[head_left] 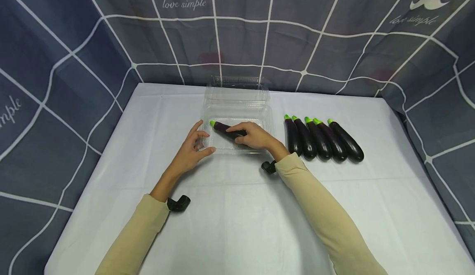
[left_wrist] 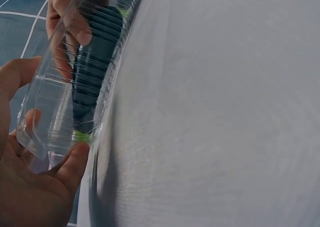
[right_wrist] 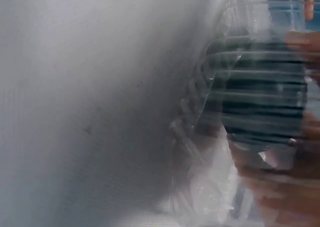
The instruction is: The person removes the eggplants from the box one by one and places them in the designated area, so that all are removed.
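A clear plastic clamshell container [head_left: 256, 116] lies on the white table with its lid [head_left: 237, 95] folded back. My right hand [head_left: 256, 136] holds a dark purple eggplant [head_left: 224, 129] by its thick end, inside the container's base. The eggplant's green stem end points left, towards my left hand [head_left: 188, 153]. In the left wrist view that hand grips the container's end, thumb on the near wall and fingers on the far side. Through the ribbed wall the right wrist view shows the eggplant [right_wrist: 262, 92], blurred, with the right fingers partly hidden.
Several more eggplants [head_left: 323, 139] lie side by side to the right of the container, stems away from me. The white-covered table [head_left: 230, 209] meets a grey checked curtain [head_left: 241, 40] at the back and sides. A black wrist device [head_left: 179, 203] sits at each cuff.
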`<action>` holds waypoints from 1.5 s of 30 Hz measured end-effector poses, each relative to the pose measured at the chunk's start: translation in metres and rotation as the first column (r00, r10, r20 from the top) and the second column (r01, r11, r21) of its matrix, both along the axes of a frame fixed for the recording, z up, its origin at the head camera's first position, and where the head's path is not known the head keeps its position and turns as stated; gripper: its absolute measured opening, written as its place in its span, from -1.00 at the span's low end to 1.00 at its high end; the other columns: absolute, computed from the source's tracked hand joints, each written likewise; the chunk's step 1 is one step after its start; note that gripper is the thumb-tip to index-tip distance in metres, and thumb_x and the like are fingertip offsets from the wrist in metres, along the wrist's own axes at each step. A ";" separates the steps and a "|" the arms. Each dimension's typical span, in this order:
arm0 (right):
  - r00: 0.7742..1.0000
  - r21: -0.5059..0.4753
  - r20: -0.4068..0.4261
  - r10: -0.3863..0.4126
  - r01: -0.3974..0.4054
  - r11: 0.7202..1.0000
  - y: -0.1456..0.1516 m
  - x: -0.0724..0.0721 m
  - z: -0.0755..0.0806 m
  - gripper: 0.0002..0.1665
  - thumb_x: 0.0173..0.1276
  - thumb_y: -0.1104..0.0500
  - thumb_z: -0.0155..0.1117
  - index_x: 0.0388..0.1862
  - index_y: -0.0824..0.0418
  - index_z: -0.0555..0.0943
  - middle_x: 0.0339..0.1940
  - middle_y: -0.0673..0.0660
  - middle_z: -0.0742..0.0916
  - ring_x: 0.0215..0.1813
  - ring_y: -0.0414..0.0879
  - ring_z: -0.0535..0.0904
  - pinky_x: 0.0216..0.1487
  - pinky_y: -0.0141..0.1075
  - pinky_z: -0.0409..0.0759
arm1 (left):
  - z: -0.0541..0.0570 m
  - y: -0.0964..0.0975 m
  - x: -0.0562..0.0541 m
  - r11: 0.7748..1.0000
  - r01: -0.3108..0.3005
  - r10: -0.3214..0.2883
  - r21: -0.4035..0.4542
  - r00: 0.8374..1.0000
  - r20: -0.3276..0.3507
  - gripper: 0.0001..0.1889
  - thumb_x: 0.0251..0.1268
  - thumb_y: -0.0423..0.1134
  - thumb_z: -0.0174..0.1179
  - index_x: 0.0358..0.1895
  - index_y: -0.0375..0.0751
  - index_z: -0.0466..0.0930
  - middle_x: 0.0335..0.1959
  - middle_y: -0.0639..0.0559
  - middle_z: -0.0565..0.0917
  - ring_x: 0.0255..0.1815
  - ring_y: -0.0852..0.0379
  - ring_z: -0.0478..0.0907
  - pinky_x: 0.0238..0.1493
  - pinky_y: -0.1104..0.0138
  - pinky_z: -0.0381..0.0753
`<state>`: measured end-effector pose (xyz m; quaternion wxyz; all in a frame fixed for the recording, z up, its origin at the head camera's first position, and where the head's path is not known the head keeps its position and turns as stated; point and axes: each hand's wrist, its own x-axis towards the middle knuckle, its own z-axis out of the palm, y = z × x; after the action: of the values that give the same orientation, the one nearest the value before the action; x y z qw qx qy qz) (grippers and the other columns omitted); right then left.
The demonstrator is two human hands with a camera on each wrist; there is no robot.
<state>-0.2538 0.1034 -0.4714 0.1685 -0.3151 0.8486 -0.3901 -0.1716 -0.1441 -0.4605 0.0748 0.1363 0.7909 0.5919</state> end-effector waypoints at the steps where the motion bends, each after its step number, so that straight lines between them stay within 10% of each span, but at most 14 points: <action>1: 1.000 -0.004 -0.005 0.004 -0.004 1.000 0.000 0.000 0.000 -0.52 0.33 0.32 0.27 0.24 0.20 0.61 0.26 0.17 0.62 0.35 0.01 0.44 0.34 -0.13 0.37 | -0.004 -0.001 -0.002 1.000 -0.001 0.001 0.002 1.000 0.000 -0.58 0.30 -0.43 0.28 0.09 -0.62 0.34 0.59 -0.22 -0.17 0.51 -0.32 -0.02 0.42 -0.12 0.13; 9: 0.998 -0.068 -0.066 0.008 -0.012 0.998 0.002 0.002 -0.001 -0.54 0.32 0.33 0.25 0.22 0.24 0.62 0.20 0.16 0.66 0.30 0.00 0.48 0.31 -0.15 0.41 | -0.035 -0.007 -0.015 1.000 -0.019 0.019 0.012 1.000 -0.017 -0.55 0.29 -0.33 0.34 0.10 -0.50 0.39 0.61 0.02 -0.15 0.53 -0.22 -0.04 0.43 -0.10 0.13; 28: 0.995 -0.160 -0.035 -0.097 0.090 0.983 0.008 0.007 0.013 -0.48 0.27 0.21 0.46 0.22 0.17 0.60 -0.02 0.19 0.55 0.04 0.06 0.47 0.03 -0.05 0.51 | -0.036 -0.006 -0.014 0.999 -0.035 0.035 -0.005 0.999 -0.028 -0.56 0.27 -0.32 0.36 0.07 -0.48 0.40 0.61 -0.01 -0.14 0.55 -0.23 -0.10 0.43 -0.09 0.11; 45: 0.989 -0.213 -0.069 -0.134 0.117 0.970 0.026 0.017 0.025 -0.51 0.29 0.14 0.45 0.20 0.16 0.62 0.06 0.13 0.58 0.13 0.01 0.47 0.24 0.02 0.44 | -0.037 -0.006 -0.014 0.999 -0.034 0.034 0.001 0.999 -0.038 -0.56 0.25 -0.32 0.37 0.06 -0.46 0.41 0.61 0.02 -0.12 0.53 -0.24 -0.03 0.42 -0.06 0.15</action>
<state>-0.2371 0.1296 -0.4459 0.0741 -0.2925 0.8275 -0.4735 -0.1855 -0.1506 -0.4974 0.0495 0.1341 0.7943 0.5905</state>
